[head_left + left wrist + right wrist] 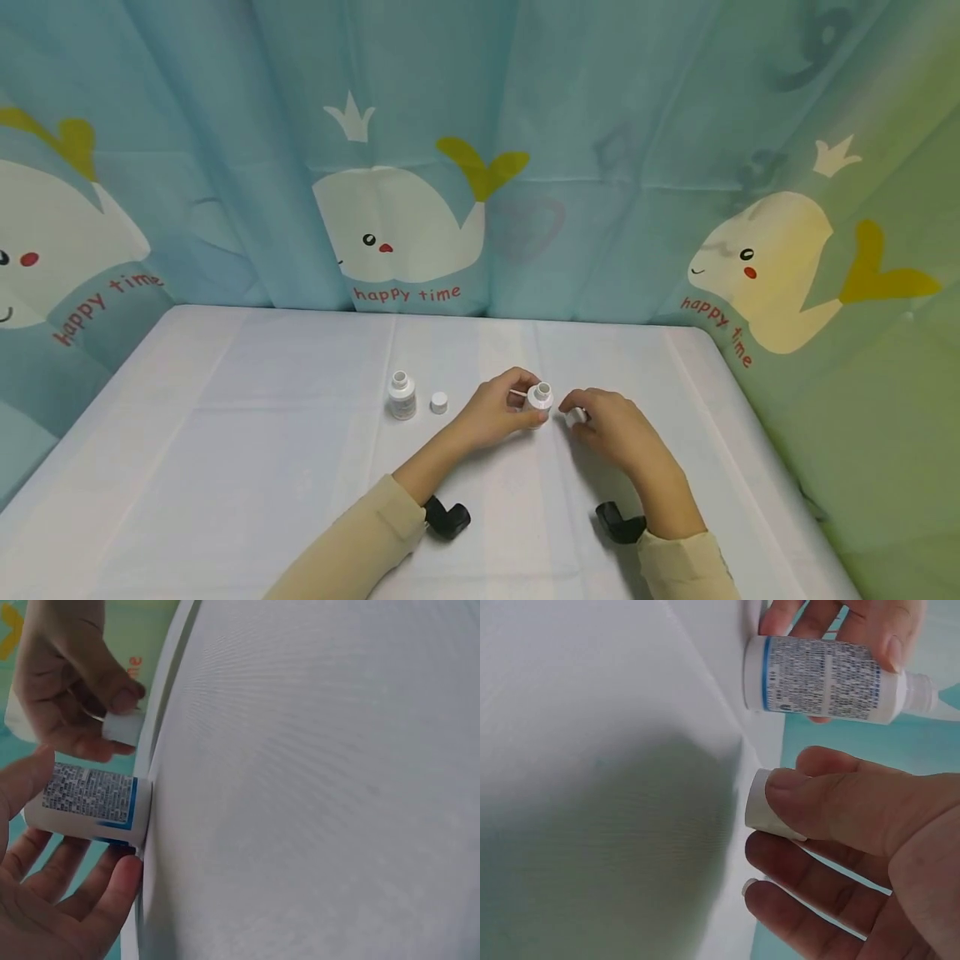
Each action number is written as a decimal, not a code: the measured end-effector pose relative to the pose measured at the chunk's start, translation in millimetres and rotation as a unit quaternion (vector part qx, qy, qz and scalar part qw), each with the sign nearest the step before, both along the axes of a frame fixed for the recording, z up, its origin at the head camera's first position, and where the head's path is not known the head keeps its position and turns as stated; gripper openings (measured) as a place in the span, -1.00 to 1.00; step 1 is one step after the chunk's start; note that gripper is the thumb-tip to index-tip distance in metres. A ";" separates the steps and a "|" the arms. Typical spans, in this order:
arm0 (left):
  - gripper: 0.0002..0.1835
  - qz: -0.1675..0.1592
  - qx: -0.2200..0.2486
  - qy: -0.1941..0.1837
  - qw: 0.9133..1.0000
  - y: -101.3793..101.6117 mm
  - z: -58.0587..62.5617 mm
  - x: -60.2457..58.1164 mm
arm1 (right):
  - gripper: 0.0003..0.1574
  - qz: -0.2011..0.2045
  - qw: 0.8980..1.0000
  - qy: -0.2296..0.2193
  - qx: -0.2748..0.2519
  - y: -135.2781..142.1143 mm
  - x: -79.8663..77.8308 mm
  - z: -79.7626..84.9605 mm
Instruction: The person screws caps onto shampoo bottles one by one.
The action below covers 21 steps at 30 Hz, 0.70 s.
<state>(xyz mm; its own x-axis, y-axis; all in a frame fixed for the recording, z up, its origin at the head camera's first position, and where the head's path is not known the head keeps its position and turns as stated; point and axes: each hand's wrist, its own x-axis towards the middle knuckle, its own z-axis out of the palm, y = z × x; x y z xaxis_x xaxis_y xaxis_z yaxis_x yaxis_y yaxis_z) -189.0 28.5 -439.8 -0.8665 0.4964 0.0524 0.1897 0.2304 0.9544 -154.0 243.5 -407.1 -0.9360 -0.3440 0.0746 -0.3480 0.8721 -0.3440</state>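
Note:
My left hand (pixel 489 410) grips an uncapped white bottle (pixel 538 398) around its sides. The bottle stands upright at the table, its narrow neck uncovered. A label with dense small print and a blue band shows in both wrist views. Just right of it, my right hand (pixel 611 423) pinches a white bottle cap (pixel 763 806) between thumb and fingers. This cap is apart from the bottle, low near the tabletop. Left of my left hand, a second white bottle (pixel 402 400) stands without a cap, and another white cap (pixel 439 403) lies beside it.
A white cloth covers the table (pixel 225 467). Behind it hangs a blue-green curtain (pixel 585 167) printed with whales. Black wrist mounts, one at the left wrist (pixel 448 520) and one at the right (pixel 619 525), jut inward over the table.

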 end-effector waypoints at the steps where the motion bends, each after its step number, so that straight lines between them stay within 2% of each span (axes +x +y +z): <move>1: -0.54 0.000 0.000 0.005 1.000 -0.1 -0.4 -0.2 | -0.66 0.000 1.000 0.004 -0.003 0.2 0.4 0.9; 9: -0.58 0.006 -0.034 0.037 0.999 -6.8 1.1 2.5 | -0.69 0.010 0.999 0.026 -0.026 -1.7 3.2 5.4; 21: -0.62 0.032 -0.013 0.036 0.999 -28.2 11.0 17.4 | -0.68 0.046 0.992 0.061 -0.104 -11.0 10.4 20.6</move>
<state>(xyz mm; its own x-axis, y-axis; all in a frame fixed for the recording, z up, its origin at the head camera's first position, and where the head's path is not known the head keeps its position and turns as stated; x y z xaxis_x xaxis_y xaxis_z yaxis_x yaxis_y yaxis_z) -171.6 0.3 -428.7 -0.8911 0.4417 0.1042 0.2424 0.2692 0.9321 -143.6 232.5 -386.5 -0.8808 -0.3936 0.2633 -0.4733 0.7492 -0.4634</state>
